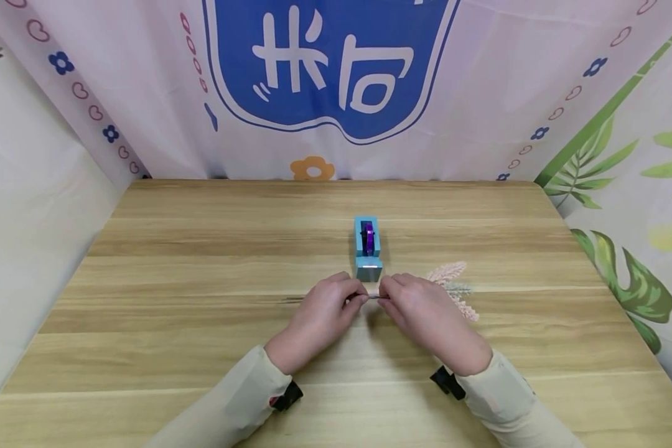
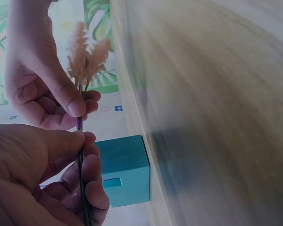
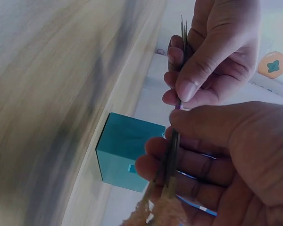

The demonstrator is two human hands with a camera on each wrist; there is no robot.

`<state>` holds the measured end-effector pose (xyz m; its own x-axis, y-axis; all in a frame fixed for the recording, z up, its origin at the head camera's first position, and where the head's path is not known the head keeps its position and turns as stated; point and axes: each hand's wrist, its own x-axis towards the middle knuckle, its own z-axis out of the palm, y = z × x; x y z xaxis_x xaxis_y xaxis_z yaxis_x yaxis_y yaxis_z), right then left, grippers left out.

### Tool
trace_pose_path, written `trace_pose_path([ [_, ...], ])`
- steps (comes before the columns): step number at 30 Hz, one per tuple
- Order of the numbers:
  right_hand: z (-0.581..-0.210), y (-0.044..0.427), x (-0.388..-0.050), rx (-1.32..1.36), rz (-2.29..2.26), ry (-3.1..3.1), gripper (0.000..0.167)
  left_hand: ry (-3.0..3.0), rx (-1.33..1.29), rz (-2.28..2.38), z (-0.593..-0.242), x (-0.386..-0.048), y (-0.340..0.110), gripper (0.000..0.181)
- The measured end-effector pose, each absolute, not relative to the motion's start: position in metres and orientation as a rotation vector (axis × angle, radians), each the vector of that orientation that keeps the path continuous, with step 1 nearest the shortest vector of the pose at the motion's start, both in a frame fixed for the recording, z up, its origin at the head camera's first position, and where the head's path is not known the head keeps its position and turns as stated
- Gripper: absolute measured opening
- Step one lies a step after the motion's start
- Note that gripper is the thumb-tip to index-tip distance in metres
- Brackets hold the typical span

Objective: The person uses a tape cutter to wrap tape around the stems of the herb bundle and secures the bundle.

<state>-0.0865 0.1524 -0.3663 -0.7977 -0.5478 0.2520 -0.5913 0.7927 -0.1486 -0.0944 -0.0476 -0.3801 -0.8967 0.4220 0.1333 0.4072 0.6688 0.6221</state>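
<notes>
A bundle of thin flower stems [image 1: 294, 300] lies sideways between both hands, its pink and pale green flower heads [image 1: 447, 272] beyond the right hand. My left hand [image 1: 327, 308] pinches the stems between thumb and fingers. Close beside it, my right hand [image 1: 422, 308] pinches the same bundle nearer the flowers. A short purple band of tape [image 2: 79, 123] shows on the stems between the thumbs in the left wrist view. Just beyond the hands stands a teal tape dispenser [image 1: 368, 264] with a purple tape roll [image 1: 370, 238] in it. Fingers partly hide the stems.
The wood-grain table [image 1: 201, 249] extends around the hands. Behind it hangs a printed curtain [image 1: 162, 93] with a blue emblem, and a leaf-patterned cloth [image 1: 610, 249] hangs along the right side. The dispenser is the closest obstacle to the hands.
</notes>
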Motion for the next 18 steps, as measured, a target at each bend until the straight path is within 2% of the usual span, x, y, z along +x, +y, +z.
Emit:
trace_pose_path([
  [9,-0.3688,0.1534,-0.0878,0.913,0.276,-2.756,0.003,2.873,0.693,1.057,-0.3813,-0.0952,-0.0466,0.005],
  [18,-0.3717,0.1521,-0.0890,0.876,0.295,-2.748,0.006,2.843,0.672,0.989,-0.3811,-0.0976,-0.0444,0.013],
])
